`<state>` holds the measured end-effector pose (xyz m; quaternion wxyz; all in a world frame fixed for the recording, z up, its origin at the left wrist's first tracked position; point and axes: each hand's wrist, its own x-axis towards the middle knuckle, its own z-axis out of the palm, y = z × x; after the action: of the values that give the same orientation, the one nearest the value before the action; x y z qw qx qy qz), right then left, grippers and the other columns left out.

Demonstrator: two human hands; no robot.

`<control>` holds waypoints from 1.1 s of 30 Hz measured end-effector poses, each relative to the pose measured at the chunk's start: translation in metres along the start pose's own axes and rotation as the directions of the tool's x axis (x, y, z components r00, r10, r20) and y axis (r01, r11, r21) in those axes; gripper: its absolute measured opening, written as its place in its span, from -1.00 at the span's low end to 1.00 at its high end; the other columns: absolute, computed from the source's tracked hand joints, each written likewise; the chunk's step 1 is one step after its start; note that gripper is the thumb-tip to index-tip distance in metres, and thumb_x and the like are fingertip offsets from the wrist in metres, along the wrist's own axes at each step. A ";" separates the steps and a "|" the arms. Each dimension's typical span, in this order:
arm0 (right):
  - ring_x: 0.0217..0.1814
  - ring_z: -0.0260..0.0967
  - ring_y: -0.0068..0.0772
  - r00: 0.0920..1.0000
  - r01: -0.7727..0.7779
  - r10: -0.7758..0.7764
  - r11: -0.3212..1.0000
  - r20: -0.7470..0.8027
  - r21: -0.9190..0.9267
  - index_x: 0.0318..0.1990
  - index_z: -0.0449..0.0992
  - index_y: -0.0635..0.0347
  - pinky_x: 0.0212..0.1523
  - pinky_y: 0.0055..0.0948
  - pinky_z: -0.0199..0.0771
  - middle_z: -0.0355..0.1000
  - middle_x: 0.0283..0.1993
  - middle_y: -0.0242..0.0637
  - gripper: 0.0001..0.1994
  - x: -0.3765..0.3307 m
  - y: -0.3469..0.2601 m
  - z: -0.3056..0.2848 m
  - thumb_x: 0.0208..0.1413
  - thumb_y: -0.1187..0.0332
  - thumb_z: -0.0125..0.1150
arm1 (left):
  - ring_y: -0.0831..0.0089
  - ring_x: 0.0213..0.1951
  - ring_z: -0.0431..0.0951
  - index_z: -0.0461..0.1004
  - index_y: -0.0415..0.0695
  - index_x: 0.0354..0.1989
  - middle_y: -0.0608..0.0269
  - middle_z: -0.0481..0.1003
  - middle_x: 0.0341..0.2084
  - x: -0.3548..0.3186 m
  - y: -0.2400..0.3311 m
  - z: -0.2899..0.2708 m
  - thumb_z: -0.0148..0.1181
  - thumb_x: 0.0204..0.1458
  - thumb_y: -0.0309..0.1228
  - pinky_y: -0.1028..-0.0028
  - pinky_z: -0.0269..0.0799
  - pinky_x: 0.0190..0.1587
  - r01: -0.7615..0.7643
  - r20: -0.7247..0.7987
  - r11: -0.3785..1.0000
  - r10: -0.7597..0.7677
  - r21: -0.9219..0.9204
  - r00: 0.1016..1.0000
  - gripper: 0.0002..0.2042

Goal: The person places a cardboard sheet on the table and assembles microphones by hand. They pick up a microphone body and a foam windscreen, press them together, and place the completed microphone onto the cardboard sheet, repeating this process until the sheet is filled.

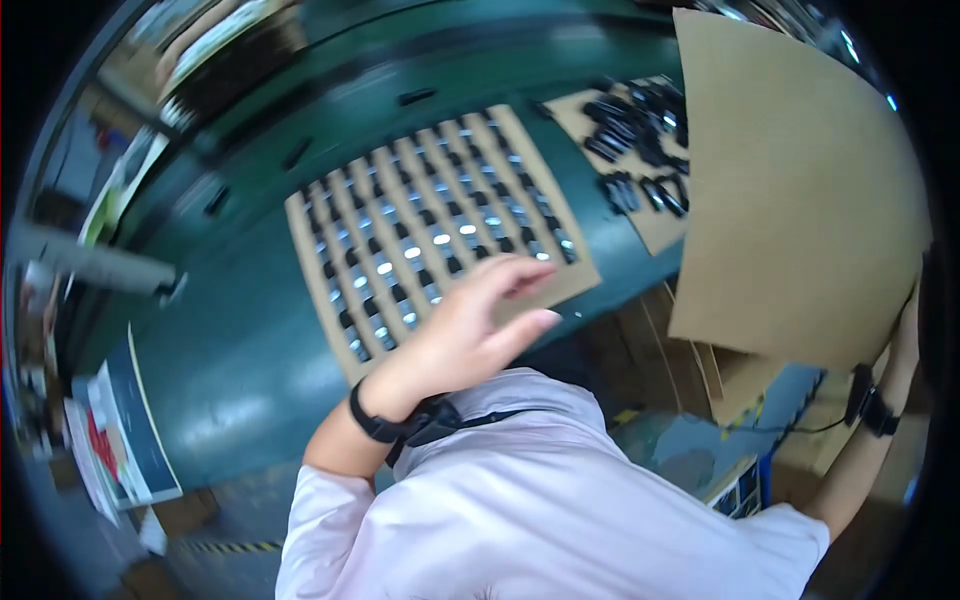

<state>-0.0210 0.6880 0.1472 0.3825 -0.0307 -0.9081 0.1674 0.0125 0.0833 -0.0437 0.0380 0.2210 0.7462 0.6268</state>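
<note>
My left hand (478, 325) is slightly blurred and hovers over the near edge of a cardboard sheet (585, 283) on the green table. Its fingers are bent, the thumb stands apart, and nothing shows in it. On this sheet lie rows of small black-and-silver parts (427, 217), all pointing the same way. At the far right my right hand (907, 330) grips the edge of a large bare cardboard sheet (800, 190), raised and tilted beside the table; most of its fingers are hidden.
A pile of similar black parts (640, 125) lies on another cardboard piece (660, 232), partly covered by the raised sheet. A few loose black parts (297, 153) are scattered across the green table (240, 360). Papers (125, 430) sit at the left edge, near a grey metal arm (100, 262).
</note>
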 end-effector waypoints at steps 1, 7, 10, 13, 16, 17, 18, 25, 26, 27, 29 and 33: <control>0.07 0.36 -0.44 0.982 -0.186 0.170 0.944 0.081 0.272 0.12 0.40 0.36 0.12 -0.48 0.32 0.42 0.10 -0.19 -0.61 0.001 -0.021 0.035 0.34 0.22 -0.07 | 0.30 -0.01 0.47 0.42 -0.26 0.03 0.11 0.45 -0.03 -0.004 -0.001 0.003 0.18 0.08 -0.43 0.35 0.35 0.08 0.016 -0.060 1.000 -0.014 0.020 0.998 -0.67; -0.05 0.36 -0.51 0.876 -0.203 -0.033 0.880 0.481 0.429 -0.03 0.44 0.34 -0.03 -0.52 0.34 0.45 -0.08 -0.30 -0.69 -0.037 -0.141 0.211 0.33 0.25 -0.06 | 0.42 0.02 0.46 0.38 -0.32 0.01 0.02 0.43 -0.01 -0.020 0.000 -0.014 0.21 0.11 -0.38 0.44 0.44 -0.01 -0.079 -0.247 0.791 -0.094 -0.606 0.964 -0.65; -0.03 0.36 -0.55 0.593 -0.514 -0.115 0.708 0.797 0.485 -0.01 0.40 0.28 0.05 -0.51 0.33 0.45 -0.08 -0.34 -0.74 -0.054 -0.176 0.263 0.31 0.29 -0.02 | 0.50 -0.11 0.50 0.41 -0.33 -0.06 0.11 0.49 -0.14 -0.029 0.005 -0.050 0.22 0.10 -0.43 0.50 0.46 -0.10 0.029 -0.367 0.874 -0.233 -0.484 0.901 -0.70; -0.12 0.40 -0.61 0.442 -0.594 -0.178 0.676 0.879 0.436 -0.01 0.35 0.22 -0.10 -0.56 0.41 0.46 -0.16 -0.41 -0.78 -0.077 -0.239 0.270 0.26 0.34 0.06 | 0.59 -0.26 0.52 0.43 -0.33 -0.18 0.22 0.53 -0.31 -0.049 0.003 -0.088 0.24 0.07 -0.46 0.58 0.46 -0.22 0.184 -0.473 0.920 -0.341 -0.347 0.812 -0.78; -0.20 0.41 -0.69 0.293 -0.574 -0.209 0.742 0.933 0.347 -0.02 0.34 0.19 -0.25 -0.64 0.42 0.46 -0.21 -0.45 -0.78 -0.081 -0.261 0.276 0.22 0.37 0.11 | 0.66 -0.39 0.50 0.43 -0.30 -0.29 0.31 0.52 -0.46 -0.072 -0.012 -0.105 0.27 0.04 -0.48 0.62 0.43 -0.34 0.315 -0.558 0.923 -0.384 -0.220 0.736 -0.82; -0.24 0.42 -0.72 0.224 -0.558 -0.208 0.773 0.952 0.301 -0.03 0.34 0.18 -0.32 -0.67 0.42 0.47 -0.23 -0.47 -0.77 -0.082 -0.264 0.278 0.20 0.39 0.13 | 0.67 -0.43 0.48 0.42 -0.29 -0.32 0.33 0.51 -0.49 -0.078 -0.015 -0.107 0.28 0.02 -0.48 0.62 0.42 -0.39 0.359 -0.582 0.919 -0.384 -0.164 0.717 -0.82; -0.24 0.42 -0.72 0.216 -0.558 -0.207 0.776 0.954 0.295 -0.03 0.34 0.18 -0.32 -0.67 0.42 0.47 -0.23 -0.47 -0.77 -0.081 -0.263 0.286 0.20 0.39 0.13 | 0.68 -0.46 0.46 0.42 -0.28 -0.35 0.35 0.50 -0.52 -0.080 -0.019 -0.110 0.30 0.01 -0.48 0.62 0.41 -0.43 0.398 -0.603 0.912 -0.375 -0.103 0.704 -0.83; -0.31 0.41 -0.78 0.174 -0.511 -0.201 0.818 0.964 0.263 -0.05 0.35 0.14 -0.42 -0.73 0.38 0.47 -0.30 -0.54 -0.77 -0.085 -0.263 0.303 0.17 0.39 0.19 | 0.68 -0.51 0.46 0.43 -0.23 -0.31 0.37 0.51 -0.54 -0.091 -0.018 -0.106 0.32 0.01 -0.44 0.64 0.34 -0.51 0.551 -0.569 0.819 -0.532 -0.158 0.627 -0.81; -0.31 0.41 -0.78 0.170 -0.513 -0.188 0.821 0.967 0.250 -0.05 0.35 0.14 -0.42 -0.73 0.38 0.47 -0.30 -0.54 -0.77 -0.088 -0.265 0.305 0.17 0.39 0.19 | 0.68 -0.50 0.47 0.44 -0.22 -0.28 0.37 0.52 -0.53 -0.092 -0.020 -0.107 0.32 0.02 -0.43 0.64 0.33 -0.52 0.577 -0.567 0.805 -0.543 -0.140 0.620 -0.81; -0.30 0.41 -0.78 0.177 -0.510 -0.186 0.823 0.967 0.251 -0.05 0.34 0.14 -0.41 -0.73 0.38 0.47 -0.30 -0.54 -0.76 -0.090 -0.268 0.308 0.16 0.39 0.19 | 0.68 -0.50 0.47 0.44 -0.22 -0.28 0.37 0.52 -0.53 -0.093 -0.022 -0.108 0.32 0.02 -0.43 0.64 0.33 -0.52 0.578 -0.556 0.803 -0.550 -0.146 0.623 -0.81; -0.28 0.41 -0.78 0.197 -0.506 -0.178 0.824 0.964 0.255 -0.05 0.34 0.13 -0.38 -0.71 0.39 0.47 -0.31 -0.54 -0.76 -0.094 -0.272 0.314 0.16 0.39 0.20 | 0.68 -0.55 0.44 0.42 -0.24 -0.33 0.38 0.49 -0.58 -0.094 -0.028 -0.111 0.33 0.00 -0.45 0.64 0.34 -0.53 0.572 -0.571 0.802 -0.555 -0.173 0.605 -0.81; -0.32 0.38 -0.78 0.195 -0.481 -0.209 0.831 0.958 0.279 -0.03 0.34 0.15 -0.36 -0.71 0.38 0.47 -0.30 -0.54 -0.73 -0.096 -0.274 0.326 0.16 0.39 0.21 | 0.67 -0.58 0.41 0.41 -0.24 -0.35 0.40 0.46 -0.62 -0.098 -0.039 -0.114 0.35 -0.04 -0.44 0.63 0.33 -0.55 0.582 -0.590 0.797 -0.550 -0.159 0.591 -0.78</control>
<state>-0.1629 0.3211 -0.0415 -0.3009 0.1024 -0.8470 0.4261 0.0520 -0.0630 -0.0783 -0.0129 -0.2406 0.7636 0.5991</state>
